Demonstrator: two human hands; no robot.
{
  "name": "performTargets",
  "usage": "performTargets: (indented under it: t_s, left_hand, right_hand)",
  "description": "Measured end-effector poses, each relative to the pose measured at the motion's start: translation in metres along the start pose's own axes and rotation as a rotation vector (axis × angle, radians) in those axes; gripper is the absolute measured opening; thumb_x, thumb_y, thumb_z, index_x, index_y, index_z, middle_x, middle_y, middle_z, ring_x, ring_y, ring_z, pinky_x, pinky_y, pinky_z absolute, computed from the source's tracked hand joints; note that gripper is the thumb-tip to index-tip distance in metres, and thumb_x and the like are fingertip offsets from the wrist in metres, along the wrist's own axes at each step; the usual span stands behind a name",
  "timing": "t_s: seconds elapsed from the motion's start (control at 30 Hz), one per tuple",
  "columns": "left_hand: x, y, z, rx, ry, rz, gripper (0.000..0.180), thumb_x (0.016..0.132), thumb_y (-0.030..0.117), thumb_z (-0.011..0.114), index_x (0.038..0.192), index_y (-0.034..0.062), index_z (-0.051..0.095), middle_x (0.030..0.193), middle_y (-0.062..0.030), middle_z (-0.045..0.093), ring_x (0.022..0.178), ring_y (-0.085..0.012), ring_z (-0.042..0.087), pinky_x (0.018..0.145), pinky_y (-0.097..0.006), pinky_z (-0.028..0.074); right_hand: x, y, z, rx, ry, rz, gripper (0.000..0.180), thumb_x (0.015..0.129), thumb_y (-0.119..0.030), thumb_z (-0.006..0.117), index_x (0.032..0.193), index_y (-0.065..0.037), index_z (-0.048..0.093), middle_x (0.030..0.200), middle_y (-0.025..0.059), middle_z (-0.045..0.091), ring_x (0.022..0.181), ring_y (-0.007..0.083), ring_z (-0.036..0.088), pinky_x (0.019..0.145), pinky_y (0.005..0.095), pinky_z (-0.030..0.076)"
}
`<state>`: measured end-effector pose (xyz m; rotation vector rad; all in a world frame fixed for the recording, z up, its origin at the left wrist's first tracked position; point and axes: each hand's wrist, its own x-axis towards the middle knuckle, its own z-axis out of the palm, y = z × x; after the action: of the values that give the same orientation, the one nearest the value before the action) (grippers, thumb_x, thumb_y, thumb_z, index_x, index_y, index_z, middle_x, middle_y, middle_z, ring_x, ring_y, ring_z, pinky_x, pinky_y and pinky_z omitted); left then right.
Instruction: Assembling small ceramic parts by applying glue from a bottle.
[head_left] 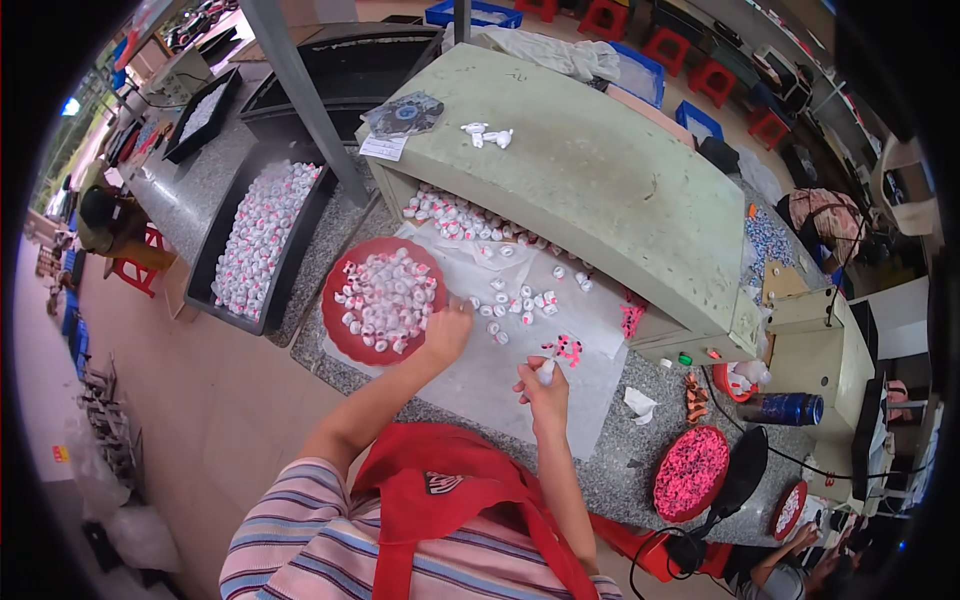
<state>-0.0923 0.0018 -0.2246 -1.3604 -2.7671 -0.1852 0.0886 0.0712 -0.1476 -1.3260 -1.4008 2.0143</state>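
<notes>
My left hand [450, 330] is at the right edge of a red scalloped plate [338, 333], its fingers curled together; whatever they may hold is too small to make out. Small white rounded pieces [385, 290] with pink and dark marks fill the plate. To the right, my right hand [545, 388] grips a small white tube [547, 371], its thin tip pointing away from me. Just beyond that tip lie several small pink and black bits [568, 349] on white sheet paper [470, 385]. More loose white pieces [527, 303] are scattered on the paper between and beyond my hands.
A pale green metal hood [560, 150] spans the bench, with white pieces heaped beneath it. At left stands a black tray [262, 322] of white pieces, beside a grey post [310, 100]. A red bowl of pink bits [690, 475], a dark blue flask [785, 409] and a black cable lie right.
</notes>
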Motion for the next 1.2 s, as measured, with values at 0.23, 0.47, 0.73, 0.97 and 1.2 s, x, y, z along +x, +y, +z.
performTargets:
  t_s: [0.23, 0.47, 0.73, 0.97, 1.2]
  left_hand:
    - [0.01, 0.018, -0.049, -0.739, -0.2, -0.004, 0.016, 0.074, 0.003, 0.056, 0.089, 0.0009, 0.06, 0.085, -0.0121, 0.061, 0.072, -0.0246, 0.063, 0.061, -0.031, 0.052]
    - [-0.023, 0.052, -0.187, -2.35, -0.753, -0.232, 0.022, 0.082, 0.007, 0.052, 0.102, -0.0041, 0.054, 0.097, -0.0118, 0.058, 0.092, -0.0242, 0.059, 0.081, -0.031, 0.049]
    - [-0.061, 0.084, -0.238, -1.748, -0.167, 0.219, 0.037, 0.075, -0.008, 0.056, 0.112, -0.0055, 0.048, 0.102, -0.014, 0.053, 0.092, -0.021, 0.057, 0.08, -0.029, 0.05]
    - [-0.07, 0.088, -0.243, -1.657, -0.009, 0.287, 0.031, 0.07, -0.016, 0.058, 0.099, -0.0081, 0.051, 0.102, -0.0122, 0.048, 0.091, -0.0189, 0.057, 0.077, -0.028, 0.052]
    - [-0.072, 0.086, -0.242, -1.7, 0.014, 0.273, 0.03, 0.07, -0.016, 0.057, 0.099, -0.0082, 0.051, 0.102, -0.0125, 0.048, 0.091, -0.0193, 0.057, 0.077, -0.029, 0.052]
  right_hand:
    - [-0.044, -0.021, -0.031, 0.045, 0.036, -0.219, 0.032, 0.078, 0.0, 0.055, 0.105, -0.004, 0.039, 0.084, 0.0057, 0.052, 0.065, 0.012, 0.056, 0.049, 0.0235, 0.044]
    - [-0.113, -0.112, -0.019, 0.211, -0.01, -0.414, 0.035, 0.072, 0.006, 0.057, 0.104, -0.001, 0.042, 0.089, 0.0102, 0.055, 0.074, 0.0154, 0.056, 0.063, 0.0241, 0.049]
    - [-0.168, -0.117, -0.029, -0.164, 0.253, -0.835, 0.039, 0.061, -0.001, 0.068, 0.097, 0.002, 0.053, 0.09, 0.0099, 0.055, 0.075, 0.0116, 0.054, 0.065, 0.0219, 0.044]
    - [-0.174, -0.123, -0.022, -0.361, 0.387, -1.205, 0.023, 0.062, -0.003, 0.069, 0.082, 0.0, 0.058, 0.066, 0.0103, 0.061, 0.054, 0.0175, 0.059, 0.05, 0.0247, 0.046]
    - [-0.174, -0.129, -0.019, -0.44, 0.345, -1.226, 0.02, 0.062, 0.0, 0.065, 0.08, 0.0, 0.058, 0.062, 0.011, 0.058, 0.05, 0.02, 0.058, 0.046, 0.0258, 0.044]
